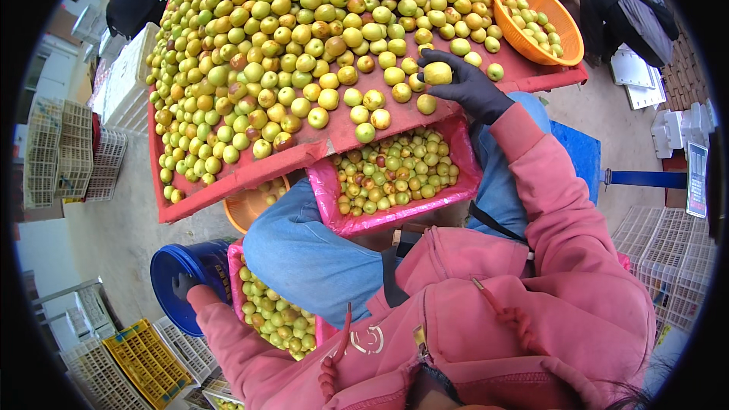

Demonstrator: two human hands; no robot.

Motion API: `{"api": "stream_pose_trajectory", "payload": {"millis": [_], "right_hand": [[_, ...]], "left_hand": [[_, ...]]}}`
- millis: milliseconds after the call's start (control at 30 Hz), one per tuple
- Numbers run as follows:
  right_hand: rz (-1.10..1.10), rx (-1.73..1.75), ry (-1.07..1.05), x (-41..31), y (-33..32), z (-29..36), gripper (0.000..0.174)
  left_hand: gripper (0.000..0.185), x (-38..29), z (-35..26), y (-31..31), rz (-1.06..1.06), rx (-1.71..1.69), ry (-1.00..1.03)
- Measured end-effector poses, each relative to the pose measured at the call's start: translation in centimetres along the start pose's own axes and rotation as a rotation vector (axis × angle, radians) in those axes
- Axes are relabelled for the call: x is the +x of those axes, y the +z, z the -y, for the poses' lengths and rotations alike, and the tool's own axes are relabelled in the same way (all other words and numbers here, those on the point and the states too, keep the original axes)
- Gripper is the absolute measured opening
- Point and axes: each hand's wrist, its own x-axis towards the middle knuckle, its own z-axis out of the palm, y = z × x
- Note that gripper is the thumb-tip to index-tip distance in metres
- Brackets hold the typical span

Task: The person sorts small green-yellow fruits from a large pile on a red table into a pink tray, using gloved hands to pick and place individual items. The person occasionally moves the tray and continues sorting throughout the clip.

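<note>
In a dark glove, my right hand [470, 84] holds a yellow-green jujube [437, 73] between thumb and fingers, above the near edge of a red-covered sorting table [307, 151]. A large heap of jujubes [296, 28], green to yellow with some brown patches, covers much of the tabletop. My left hand [183, 285], gloved too, is at the mouth of a blue bucket [213, 262] at my left; its fingers are partly hidden in the dark interior. Between my knees, below the table edge, stands a crate lined with pink plastic [393, 217], filled with smaller-looking jujubes [393, 173].
An orange basket [569, 48] with jujubes sits on the table's right corner. A second pink-lined crate [235, 279] of jujubes is by my left thigh. Under the table is an orange basin [239, 213]. Stacked crates [74, 148] stand left. Right are a scale [697, 179] and a co-worker [626, 5].
</note>
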Motion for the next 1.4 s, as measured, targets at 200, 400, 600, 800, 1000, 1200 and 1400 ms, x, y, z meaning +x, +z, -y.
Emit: {"api": "stream_pose_trajectory", "payload": {"millis": [200,400,600,800,1000,1200,1400], "right_hand": [[-0.122,-0.221,0.054,-1.0,-1.6,-0.1,0.057],[-0.253,0.177,0.394,-1.3,-2.1,-0.8,0.056],[-0.185,0.393,0.468,-1.6,-3.3,-1.2,0.063],[-0.016,0.171,0.49,-3.1,-0.8,-3.3,0.074],[-0.064,-0.083,0.469,-4.7,-2.2,-2.7,0.07],[-0.348,0.061,0.245,-4.4,-4.5,-2.7,0.053],[-0.417,0.065,0.058,-4.2,-5.9,-4.7,0.03]], "left_hand": [[0.039,-14.7,-6.8,8.8,0.538,-0.094,0.056],[0.035,-34.4,-16.1,16.7,1.107,-0.037,0.212],[0.033,-44.1,-16.0,19.5,1.322,-0.068,0.14],[0.063,-60.3,-17.8,20.5,1.775,-0.065,0.286],[0.053,-61.9,-13.1,22.4,1.934,-0.411,-0.608],[0.045,-59.5,-7.3,22.2,1.828,-0.295,-1.092],[0.037,-58.1,-3.6,20.6,1.243,0.253,-0.868]]}}
